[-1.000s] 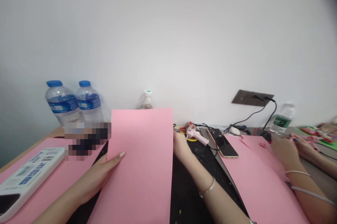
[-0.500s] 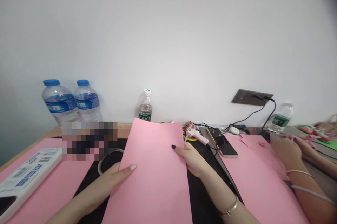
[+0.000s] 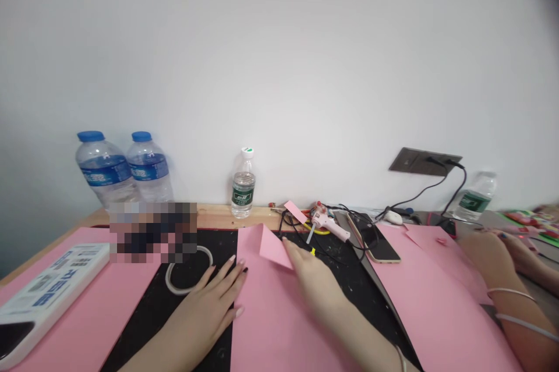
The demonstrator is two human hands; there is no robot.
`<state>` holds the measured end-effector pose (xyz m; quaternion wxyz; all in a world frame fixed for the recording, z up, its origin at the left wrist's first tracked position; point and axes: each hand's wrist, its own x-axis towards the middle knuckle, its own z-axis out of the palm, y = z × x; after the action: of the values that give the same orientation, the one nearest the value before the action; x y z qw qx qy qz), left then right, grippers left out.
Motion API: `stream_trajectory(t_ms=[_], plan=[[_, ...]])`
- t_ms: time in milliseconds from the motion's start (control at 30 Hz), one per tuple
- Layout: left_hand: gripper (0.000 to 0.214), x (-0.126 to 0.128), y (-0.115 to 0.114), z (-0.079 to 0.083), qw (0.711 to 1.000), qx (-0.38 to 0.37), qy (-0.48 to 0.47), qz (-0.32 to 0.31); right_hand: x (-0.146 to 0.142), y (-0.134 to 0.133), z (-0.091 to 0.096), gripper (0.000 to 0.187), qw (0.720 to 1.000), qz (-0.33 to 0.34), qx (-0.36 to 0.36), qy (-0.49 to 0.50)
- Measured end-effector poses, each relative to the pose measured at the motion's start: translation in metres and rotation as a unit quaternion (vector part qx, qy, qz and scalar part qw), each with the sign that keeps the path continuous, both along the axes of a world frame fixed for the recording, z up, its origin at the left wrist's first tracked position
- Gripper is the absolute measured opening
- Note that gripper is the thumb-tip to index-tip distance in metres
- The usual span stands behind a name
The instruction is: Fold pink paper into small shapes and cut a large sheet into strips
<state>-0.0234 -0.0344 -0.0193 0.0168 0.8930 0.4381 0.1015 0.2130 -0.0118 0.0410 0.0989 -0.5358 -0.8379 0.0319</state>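
Note:
A pink paper sheet point(image 3: 271, 314) lies flat on the black mat point(image 3: 174, 308) in front of me. Its far right corner point(image 3: 274, 247) is folded over toward me. My left hand point(image 3: 213, 302) rests with fingers spread at the sheet's left edge. My right hand point(image 3: 312, 279) lies on the sheet just behind the folded corner, fingertips touching the fold, somewhat blurred. Its fingers look stretched out flat.
A white tape ring point(image 3: 187, 270) lies left of the sheet. Two blue-capped bottles point(image 3: 124, 168) and a green-label bottle point(image 3: 243, 186) stand at the wall. A glue gun point(image 3: 329, 223), phone point(image 3: 375, 238) and cables lie right. Another person's hands point(image 3: 493, 255) work on pink paper point(image 3: 437, 302) at right.
The sheet, held up and tilted before, has come down flat on the mat. My right hand moved onto it and its far corner is now folded over; my left hand flattened beside it.

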Motion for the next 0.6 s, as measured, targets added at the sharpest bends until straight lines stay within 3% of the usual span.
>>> stream_trajectory(t_ms=[200, 367, 600], plan=[[0.049, -0.01, 0.004, -0.005, 0.999, 0.024, -0.007, 0.048, -0.014, -0.026, -0.019, 0.061, 0.984, 0.142, 0.043, -0.097], [0.045, -0.014, 0.012, -0.004, 0.996, 0.038, -0.023, 0.072, -0.01, -0.031, -0.033, 0.055, 0.977, 0.171, 0.077, -0.104], [0.054, -0.01, 0.013, 0.003, 0.999, 0.031, -0.024, 0.031, -0.007, -0.033, -0.035, 0.055, 0.975, 0.19, 0.061, -0.098]])
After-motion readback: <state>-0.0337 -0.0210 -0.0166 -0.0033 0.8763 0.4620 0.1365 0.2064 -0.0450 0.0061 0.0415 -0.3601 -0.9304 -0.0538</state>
